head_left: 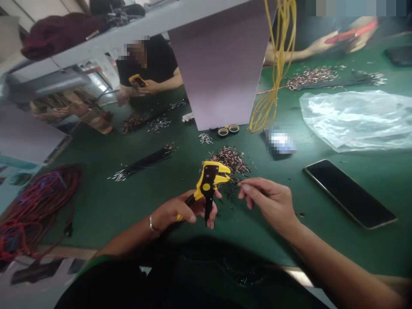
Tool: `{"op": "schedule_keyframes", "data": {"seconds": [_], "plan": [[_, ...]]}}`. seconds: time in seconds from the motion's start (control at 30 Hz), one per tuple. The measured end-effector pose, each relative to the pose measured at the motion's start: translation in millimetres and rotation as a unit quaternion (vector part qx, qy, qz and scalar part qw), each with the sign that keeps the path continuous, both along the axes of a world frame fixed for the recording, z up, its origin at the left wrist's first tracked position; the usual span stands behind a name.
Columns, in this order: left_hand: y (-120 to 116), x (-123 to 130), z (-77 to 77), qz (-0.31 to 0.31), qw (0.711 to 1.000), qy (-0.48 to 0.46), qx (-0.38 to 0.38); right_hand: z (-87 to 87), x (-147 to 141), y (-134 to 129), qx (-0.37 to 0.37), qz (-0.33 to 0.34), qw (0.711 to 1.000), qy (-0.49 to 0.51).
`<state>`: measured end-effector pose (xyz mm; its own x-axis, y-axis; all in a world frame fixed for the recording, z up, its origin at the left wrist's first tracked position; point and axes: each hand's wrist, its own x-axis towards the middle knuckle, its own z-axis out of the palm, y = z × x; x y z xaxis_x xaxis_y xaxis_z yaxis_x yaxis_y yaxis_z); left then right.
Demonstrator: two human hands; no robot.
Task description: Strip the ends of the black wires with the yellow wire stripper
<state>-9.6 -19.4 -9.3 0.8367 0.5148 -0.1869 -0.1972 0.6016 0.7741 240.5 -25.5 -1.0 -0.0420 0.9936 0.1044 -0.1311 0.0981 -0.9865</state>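
Just on the near side of the heap of wire bits, pliers meet a thin wire's end of the gap

At the heap's near left edge, the yellow-and-black pliers stand tilted upright in the left hand, whose fingers wrap the handles; their mouth is parted and faces right. To the near right of the heap, the right hand pinches a thin dark wire between thumb and forefinger, its tip close to that mouth; whether it touches, I cannot tell.

Left of the heap lies a bundle of black wires, and well beyond that a tangle of red and blue wire. Just behind the heap sit two rolls of tape and a few silvery pieces. Right of the heap lies a dark phone, with a clear plastic bag farther back. Loops of yellow wire hang behind the heap, to its right
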Motion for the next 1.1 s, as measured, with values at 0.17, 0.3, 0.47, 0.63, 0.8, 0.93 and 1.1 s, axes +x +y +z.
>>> {"op": "schedule_keyframes", "data": {"seconds": [0.17, 0.3, 0.47, 0.63, 0.8, 0.93, 1.1], "plan": [[-1.6, 2.0, 1.9, -0.001, 1.000, -0.002, 0.004, 3.8, 0.7, 1.3, 0.006, -0.003, 1.000, -0.024], [-2.8, 3.5, 3.4, 0.003, 1.000, -0.010, -0.009, 4.2, 0.9, 2.1, 0.007, -0.007, 0.999, -0.053], [-3.1, 4.2, 3.4, -0.003, 1.000, -0.005, -0.013, 5.1, 0.4, 2.8, -0.004, -0.006, 0.998, -0.069], [-5.4, 4.6, 5.1, 0.003, 1.000, 0.007, -0.015, 6.7, -0.2, 2.9, -0.010, 0.003, 0.998, -0.069], [-7.4, 6.1, 7.1, 0.007, 1.000, 0.017, -0.012, 5.9, -0.3, 2.5, -0.006, 0.011, 0.997, -0.071], [-7.7, 6.3, 7.1, 0.010, 1.000, 0.019, -0.012, 4.6, -0.3, 2.2, 0.003, 0.011, 0.997, -0.071], [-7.8, 6.1, 7.6, 0.011, 1.000, 0.025, -0.007, 4.6, -0.2, 1.9, 0.002, 0.009, 0.997, -0.074]]}}
